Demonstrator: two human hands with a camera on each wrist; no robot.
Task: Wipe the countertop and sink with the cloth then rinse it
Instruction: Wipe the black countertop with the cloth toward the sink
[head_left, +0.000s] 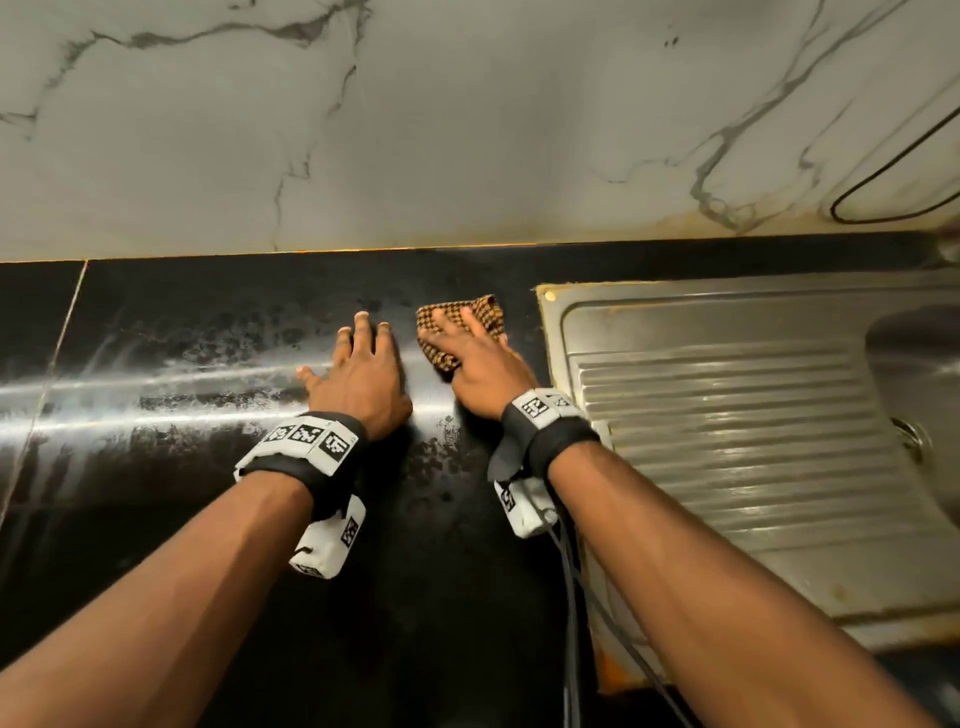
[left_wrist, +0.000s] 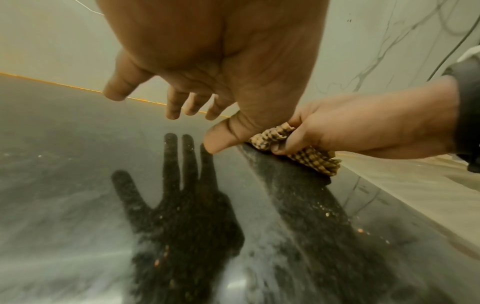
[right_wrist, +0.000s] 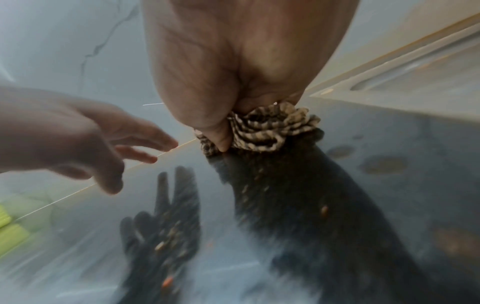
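Cloth (head_left: 460, 330), bunched and checked brown, lies on the black countertop (head_left: 156, 467) toward its far edge, just left of the steel sink unit (head_left: 727, 415). Nearest the viewer, both forearms reach forward over the counter. The left hand (head_left: 358, 374) hovers just above the stone with fingers spread and relaxed, holding nothing; the left wrist view shows a gap between it and its dark reflection. Just right of it, the right hand (head_left: 480, 371) presses the cloth down, fingers laid over the top and thumb curled under a fold, so it grips as well as pushes. Crumbs (left_wrist: 327, 215) dot the wet, streaked surface near the cloth. Beyond stands the marble wall (head_left: 467, 130). To wipe well, I judge that the palm should stay flat, strokes should overlap, and crumbs should be swept rightward toward the sink, not scattered.
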